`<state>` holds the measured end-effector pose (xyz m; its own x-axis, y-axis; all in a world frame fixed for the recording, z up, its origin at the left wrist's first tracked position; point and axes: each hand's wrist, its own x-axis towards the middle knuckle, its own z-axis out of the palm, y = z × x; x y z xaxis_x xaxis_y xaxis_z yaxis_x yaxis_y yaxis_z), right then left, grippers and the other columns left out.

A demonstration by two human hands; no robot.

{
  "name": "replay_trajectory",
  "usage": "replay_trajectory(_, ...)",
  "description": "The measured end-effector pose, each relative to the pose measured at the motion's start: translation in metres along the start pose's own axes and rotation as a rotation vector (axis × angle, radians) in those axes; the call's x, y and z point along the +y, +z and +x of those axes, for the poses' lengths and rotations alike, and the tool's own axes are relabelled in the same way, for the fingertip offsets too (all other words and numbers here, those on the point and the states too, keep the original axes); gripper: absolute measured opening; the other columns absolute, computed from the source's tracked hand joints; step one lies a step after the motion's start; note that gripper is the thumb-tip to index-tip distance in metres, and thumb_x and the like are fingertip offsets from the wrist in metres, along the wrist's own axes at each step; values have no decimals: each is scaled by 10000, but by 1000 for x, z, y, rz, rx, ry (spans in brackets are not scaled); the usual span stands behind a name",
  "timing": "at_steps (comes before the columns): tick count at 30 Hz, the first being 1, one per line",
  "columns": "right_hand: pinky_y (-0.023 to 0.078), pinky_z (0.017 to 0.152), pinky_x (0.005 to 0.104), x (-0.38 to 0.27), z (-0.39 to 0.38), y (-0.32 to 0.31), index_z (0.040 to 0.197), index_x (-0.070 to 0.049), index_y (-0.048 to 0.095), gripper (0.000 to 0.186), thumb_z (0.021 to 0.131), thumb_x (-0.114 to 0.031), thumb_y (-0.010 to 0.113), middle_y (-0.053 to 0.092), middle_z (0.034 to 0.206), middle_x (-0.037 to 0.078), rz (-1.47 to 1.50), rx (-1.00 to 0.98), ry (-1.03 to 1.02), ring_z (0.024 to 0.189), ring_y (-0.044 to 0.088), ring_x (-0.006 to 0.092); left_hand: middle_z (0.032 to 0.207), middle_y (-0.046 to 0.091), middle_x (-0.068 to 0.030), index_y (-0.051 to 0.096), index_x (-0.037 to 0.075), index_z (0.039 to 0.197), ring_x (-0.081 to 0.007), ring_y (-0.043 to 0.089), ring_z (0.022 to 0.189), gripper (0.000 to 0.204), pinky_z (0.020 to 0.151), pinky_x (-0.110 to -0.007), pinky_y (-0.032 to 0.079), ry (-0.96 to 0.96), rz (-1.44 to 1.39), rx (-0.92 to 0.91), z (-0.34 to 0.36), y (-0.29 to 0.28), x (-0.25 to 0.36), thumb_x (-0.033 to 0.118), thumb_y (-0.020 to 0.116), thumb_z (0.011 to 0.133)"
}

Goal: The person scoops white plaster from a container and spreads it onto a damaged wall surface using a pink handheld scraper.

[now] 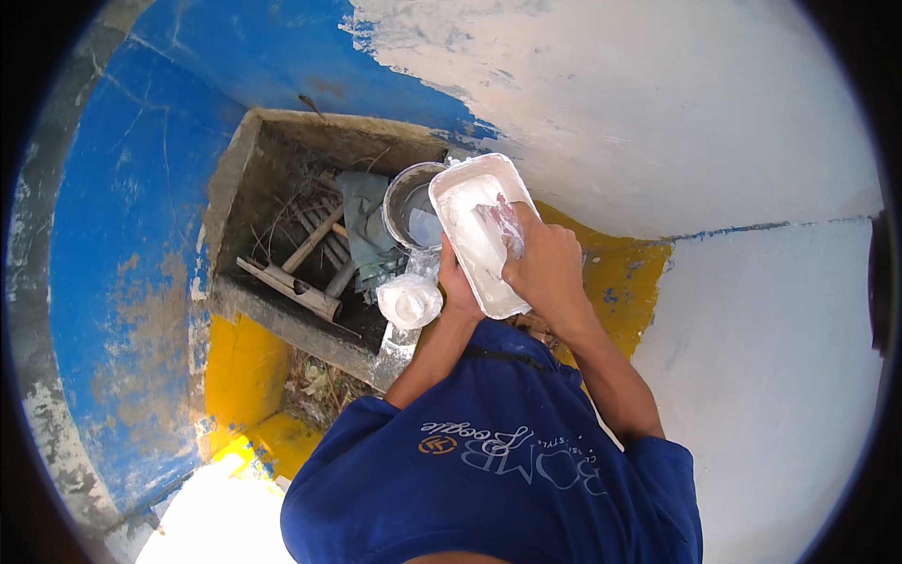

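I hold a white plastic tray (460,193) coated with white paint, my left hand (456,282) closed on its left edge. My right hand (543,265) reaches into the tray from the right, its fingers curled around a small, paint-smeared, pinkish object (498,221) that I cannot make out. Just left of the tray stands a round bucket (396,207) with pale liquid inside. A crumpled white plastic bag or wrapped item (406,303) sits below the bucket, beside my left wrist.
A concrete basin (237,169) holds sticks, split bamboo (287,282) and a grey-green cloth (357,221). Around me are a blue wall (122,310), a partly white-painted wall (658,113) and yellow lower surfaces (240,367), with dry debris (319,385) below the basin.
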<state>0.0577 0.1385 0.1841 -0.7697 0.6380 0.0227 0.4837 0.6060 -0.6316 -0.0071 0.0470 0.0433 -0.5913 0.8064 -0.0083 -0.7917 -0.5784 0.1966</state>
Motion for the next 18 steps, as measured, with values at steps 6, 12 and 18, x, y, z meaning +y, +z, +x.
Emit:
replay_trajectory(6, 508, 678, 510, -4, 10, 2, 1211, -37, 615, 541, 671, -34, 647, 665, 783, 251, -48, 102, -61, 728, 644, 460, 1517, 432, -133, 327, 92, 1532, -319, 464, 1358, 667, 1144, -473, 366, 3, 138, 66, -4, 10, -1, 546, 270, 1046)
replay_trajectory(12, 512, 689, 508, -8, 3, -7, 1145, -57, 664, 481, 665, -41, 647, 664, 781, 253, -80, -102, -155, 742, 646, 450, 1455, 492, -122, 368, 98, 1504, -302, 511, 1303, 657, 1124, -473, 391, -21, 8, -67, -5, -7, 3, 556, 279, 1042)
replay_trajectory(18, 503, 708, 526, 5, -8, -3, 1116, -49, 668, 455, 661, -50, 648, 660, 766, 252, -23, -93, -75, 761, 645, 452, 1416, 527, -128, 395, 98, 1485, -294, 535, 1271, 671, 1100, -474, 415, -23, -49, 0, -6, 0, -1, 582, 289, 1032)
